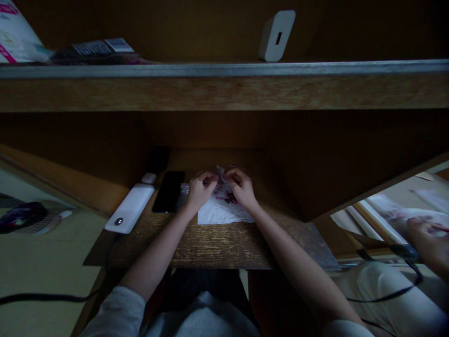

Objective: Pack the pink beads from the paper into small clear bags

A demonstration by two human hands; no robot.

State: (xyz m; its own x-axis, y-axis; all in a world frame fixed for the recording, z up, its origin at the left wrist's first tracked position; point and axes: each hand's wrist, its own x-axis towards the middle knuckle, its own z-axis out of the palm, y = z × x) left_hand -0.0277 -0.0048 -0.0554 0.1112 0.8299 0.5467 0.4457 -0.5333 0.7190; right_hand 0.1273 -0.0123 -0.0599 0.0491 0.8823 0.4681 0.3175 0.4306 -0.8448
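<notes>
My left hand and my right hand are side by side over the wooden desk. Both have their fingers curled and pinch the top of a small clear plastic bag. Small dark and reddish bits show inside the bag, too dim to name. Under the bag and my hands lies a white sheet of paper.
A black phone and a white power bank lie left of my hands, with a small white piece behind. A shelf overhead carries a white box and packets. Another person's hand is at right.
</notes>
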